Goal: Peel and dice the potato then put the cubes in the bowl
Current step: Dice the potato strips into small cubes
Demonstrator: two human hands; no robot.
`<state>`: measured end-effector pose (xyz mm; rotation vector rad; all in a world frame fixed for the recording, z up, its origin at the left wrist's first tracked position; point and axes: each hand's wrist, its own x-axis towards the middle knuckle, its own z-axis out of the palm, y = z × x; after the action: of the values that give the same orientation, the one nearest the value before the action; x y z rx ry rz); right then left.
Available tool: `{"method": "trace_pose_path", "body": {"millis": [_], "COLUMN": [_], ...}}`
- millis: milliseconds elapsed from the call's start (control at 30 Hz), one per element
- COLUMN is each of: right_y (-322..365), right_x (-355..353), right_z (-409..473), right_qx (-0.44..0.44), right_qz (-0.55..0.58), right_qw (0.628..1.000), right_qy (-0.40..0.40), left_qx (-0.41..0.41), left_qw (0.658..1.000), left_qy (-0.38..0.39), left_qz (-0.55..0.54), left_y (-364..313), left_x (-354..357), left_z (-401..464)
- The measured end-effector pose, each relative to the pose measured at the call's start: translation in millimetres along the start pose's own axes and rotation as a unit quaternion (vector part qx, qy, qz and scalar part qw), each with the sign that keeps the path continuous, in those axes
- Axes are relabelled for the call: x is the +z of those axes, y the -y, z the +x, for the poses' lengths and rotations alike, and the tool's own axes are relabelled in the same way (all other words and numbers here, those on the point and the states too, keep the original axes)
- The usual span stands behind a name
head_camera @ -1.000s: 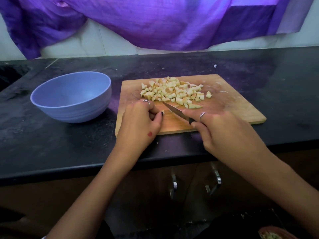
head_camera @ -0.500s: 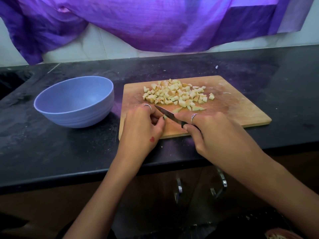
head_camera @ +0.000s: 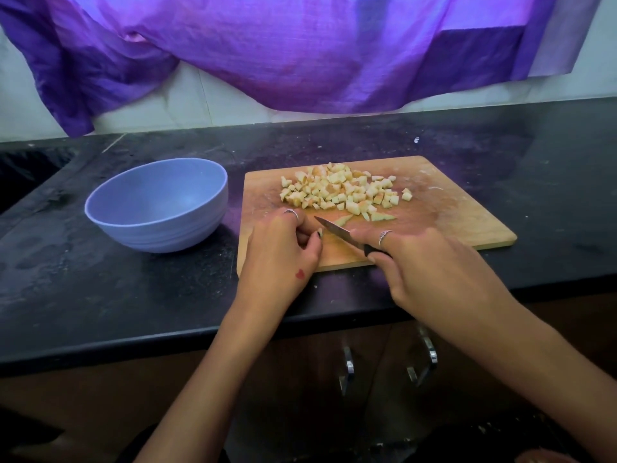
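A heap of pale potato cubes (head_camera: 344,190) lies on the far half of the wooden cutting board (head_camera: 450,222). Two uncut wedges (head_camera: 382,216) sit just in front of the heap. My right hand (head_camera: 430,265) grips a small black-handled knife (head_camera: 337,231), its index finger along the blade, tip pointing left. My left hand (head_camera: 282,248) rests on the board's near left part and pinches a small potato piece (head_camera: 319,233) beside the blade. The empty blue bowl (head_camera: 157,203) stands left of the board.
The black counter (head_camera: 100,295) runs to a front edge near me, with cabinet handles (head_camera: 427,359) below. A purple cloth (head_camera: 300,51) hangs on the wall behind. A dark recess (head_camera: 23,175) lies at the far left.
The knife has shifted slightly left and its tip now sits beside my left fingers. The head camera has dipped a little, so everything sits lower in view.
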<state>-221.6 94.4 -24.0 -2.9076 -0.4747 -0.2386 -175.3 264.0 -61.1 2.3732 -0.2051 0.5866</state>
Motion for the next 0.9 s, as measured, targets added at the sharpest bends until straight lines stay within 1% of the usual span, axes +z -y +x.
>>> {"method": "trace_pose_path", "body": {"millis": [100,167,367,500,767,900], "right_y": [6.3,11.9,17.6,16.9,22.2,24.0], "right_x": [-0.2,-0.6,4.0,5.2,9.6,14.4], "right_z": [-1.8,-2.0,0.6,1.7,9.3,15.3], "right_qx": [0.006,0.004,0.007,0.006,-0.007,-0.023], "right_qz": [0.071,0.085,0.042,0.016,-0.005,-0.043], "right_qw": [0.997,0.996,0.999,1.0,1.0,0.999], "right_qy": [-0.021,-0.018,-0.003,-0.007,0.014,-0.003], "left_qx": [0.004,0.005,-0.012,-0.001,0.005,-0.003], "left_qw": [1.0,0.999,1.0,1.0,1.0,1.0], "left_qy": [-0.002,-0.009,-0.009,-0.015,-0.019,-0.019], "left_qz": [0.027,0.036,0.023,0.022,0.019,0.013], "left_y": [-0.9,-1.4,0.7,1.2,2.4,2.1], "left_x": [-3.8,-6.3,-6.0,-4.4,-3.2,-2.5], "left_z": [-5.1,-8.5,-6.1,-5.1,-4.0,-3.5]}}
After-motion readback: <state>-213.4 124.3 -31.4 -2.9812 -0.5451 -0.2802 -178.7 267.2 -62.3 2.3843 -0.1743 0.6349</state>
